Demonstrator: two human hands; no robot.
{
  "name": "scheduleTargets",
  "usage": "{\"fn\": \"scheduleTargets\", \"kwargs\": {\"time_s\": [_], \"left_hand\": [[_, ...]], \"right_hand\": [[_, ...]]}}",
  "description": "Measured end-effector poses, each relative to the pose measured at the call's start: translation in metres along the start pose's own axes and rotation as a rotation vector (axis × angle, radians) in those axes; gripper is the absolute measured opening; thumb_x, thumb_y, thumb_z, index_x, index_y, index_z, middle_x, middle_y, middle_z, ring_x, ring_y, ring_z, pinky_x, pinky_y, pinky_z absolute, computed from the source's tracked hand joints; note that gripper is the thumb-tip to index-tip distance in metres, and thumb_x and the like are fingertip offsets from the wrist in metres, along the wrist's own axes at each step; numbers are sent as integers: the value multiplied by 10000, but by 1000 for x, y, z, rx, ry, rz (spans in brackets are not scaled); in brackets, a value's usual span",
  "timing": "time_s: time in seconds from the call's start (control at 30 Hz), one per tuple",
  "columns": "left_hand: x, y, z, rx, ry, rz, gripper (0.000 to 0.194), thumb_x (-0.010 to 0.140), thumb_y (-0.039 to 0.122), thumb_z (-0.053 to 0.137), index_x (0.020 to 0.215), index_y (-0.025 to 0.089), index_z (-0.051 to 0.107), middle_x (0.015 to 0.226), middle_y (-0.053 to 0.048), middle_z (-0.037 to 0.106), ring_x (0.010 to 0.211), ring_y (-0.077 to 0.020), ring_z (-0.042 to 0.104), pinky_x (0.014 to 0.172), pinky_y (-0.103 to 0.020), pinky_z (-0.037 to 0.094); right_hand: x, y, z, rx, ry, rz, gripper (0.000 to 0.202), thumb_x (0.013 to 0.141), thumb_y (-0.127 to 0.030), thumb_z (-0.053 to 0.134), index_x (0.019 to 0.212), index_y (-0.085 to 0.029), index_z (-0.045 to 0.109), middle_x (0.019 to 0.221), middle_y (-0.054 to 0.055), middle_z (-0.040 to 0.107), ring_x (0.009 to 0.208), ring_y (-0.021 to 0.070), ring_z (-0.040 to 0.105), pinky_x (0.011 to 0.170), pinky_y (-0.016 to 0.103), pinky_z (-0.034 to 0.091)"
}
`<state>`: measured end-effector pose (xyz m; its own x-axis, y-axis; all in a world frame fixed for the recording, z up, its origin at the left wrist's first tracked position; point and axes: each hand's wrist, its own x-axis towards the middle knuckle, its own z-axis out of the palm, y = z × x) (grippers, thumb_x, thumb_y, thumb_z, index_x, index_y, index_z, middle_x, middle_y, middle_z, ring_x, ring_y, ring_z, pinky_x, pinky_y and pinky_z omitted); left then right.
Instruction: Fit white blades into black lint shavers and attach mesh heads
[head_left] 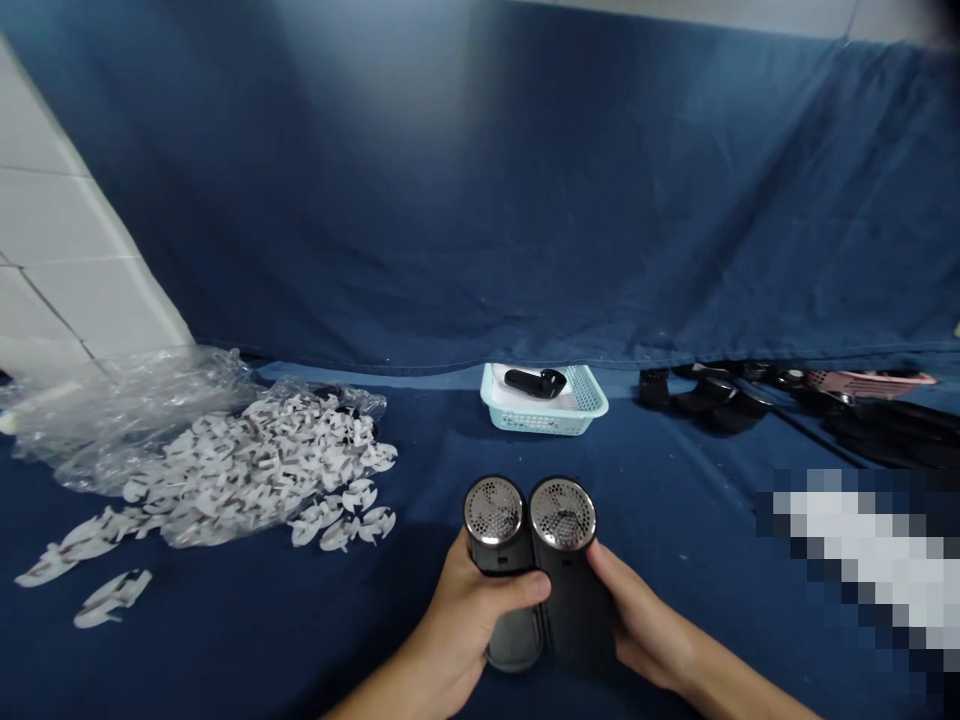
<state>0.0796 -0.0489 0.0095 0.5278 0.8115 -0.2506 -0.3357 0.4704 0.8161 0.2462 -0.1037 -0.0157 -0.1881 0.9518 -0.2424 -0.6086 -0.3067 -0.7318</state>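
1. Currently, the left hand [469, 610] closes around a black handheld device with a round, perforated silver head [504, 556], thumb laid across its front.
2. The right hand [651, 622] grips the outer side of a matching black device [577, 605], just beside the first at 3 o'clock.
3. Both long axes run roughly 11 to 5 o'clock, heads uppermost.
4. Well apart: light-blue perforated plastic basket [541, 421], 12 o'clock; heaped white plastic pieces [262, 460], 10 o'clock, nearer the left hand.
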Motion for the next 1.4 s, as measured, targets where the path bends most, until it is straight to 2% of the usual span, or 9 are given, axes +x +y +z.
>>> {"fn": "scheduleTargets", "kwargs": {"time_s": [0.17, 0.3, 0.47, 0.57, 0.67, 0.97, 1.07, 1.23, 1.4], "left_hand": [[6, 12, -5, 112, 64, 150, 650, 575, 165, 863, 1151, 136, 562, 1098, -123, 703, 1020, -285, 655, 926, -387, 488], [9, 30, -11, 365, 221, 456, 609, 587, 206, 855, 1127, 180, 575, 1026, -58, 704, 956, -244, 655, 872, -317, 498], [-3, 30, -19, 518, 342, 651, 647, 559, 160, 847, 1154, 269, 619, 1078, -33, 708, 981, -278, 647, 858, -306, 496], [-10, 18, -25, 560, 236, 766, 545, 627, 193, 803, 1146, 279, 661, 1159, -51, 693, 1074, -314, 621, 963, -337, 452], [-12, 7, -26, 582, 169, 867, 465, 728, 209, 710, 1184, 283, 658, 1222, -45, 668, 1137, -312, 594, 1021, -354, 417], [-12, -5, -22, 716, 145, 927, 596, 768, 86, 607, 1317, 302, 523, 1311, -50, 597, 1199, -281, 556, 1048, -368, 407], [-11, -5, -16, 790, 128, 900, 698, 736, 31, 572, 1381, 260, 437, 1389, -82, 514, 1293, -288, 466, 1105, -403, 349], [-16, -2, -7, 817, 37, 758, 772, 778, 83, 572, 1483, 216, 286, 1516, -116, 345, 1406, -322, 299, 1166, -487, 240], [-22, 0, -8, 913, -74, 708, 781, 853, 143, 535, 1526, 268, 159, 1587, -47, 205, 1458, -306, 162, 1193, -499, 160]], "right_hand": [[4, 4, 7, -215, 85, -221, 617, 817, -427, 724, 1372, -323, 475, 1449, 15, 475, 1368, 220, 376, 1146, 382, 278], [16, 30, 14, -456, 208, -434, 785, 780, -332, 773, 1442, -352, 353, 1524, 18, 355, 1413, 253, 283, 1144, 413, 279], [37, 56, 46, -377, 160, -552, 975, 615, -364, 878, 1430, -315, 347, 1469, 75, 428, 1354, 322, 368, 1125, 457, 300], [40, 55, 68, -342, 70, -540, 788, 603, -412, 870, 1295, -264, 522, 1281, 100, 600, 1186, 347, 537, 1052, 475, 391], [35, 49, 77, -387, 54, -476, 575, 655, -455, 823, 1154, -247, 628, 1223, 98, 633, 1130, 347, 567, 1032, 495, 408], [30, 28, 67, -469, -41, -461, 637, 661, -403, 830, 1232, -243, 598, 1218, 96, 630, 1189, 323, 529, 1097, 470, 323], [33, 21, 65, -338, -5, -465, 759, 618, -352, 866, 1302, -262, 549, 1330, 79, 568, 1270, 310, 474, 1120, 448, 296], [36, 15, 63, -77, -3, -287, 738, 621, -338, 861, 1284, -199, 568, 1120, 100, 686, 1120, 311, 599, 1056, 481, 367], [35, 10, 56, 131, -83, -171, 605, 637, -302, 831, 1192, -168, 630, 1036, 90, 722, 1029, 279, 651, 1021, 438, 405]]}}
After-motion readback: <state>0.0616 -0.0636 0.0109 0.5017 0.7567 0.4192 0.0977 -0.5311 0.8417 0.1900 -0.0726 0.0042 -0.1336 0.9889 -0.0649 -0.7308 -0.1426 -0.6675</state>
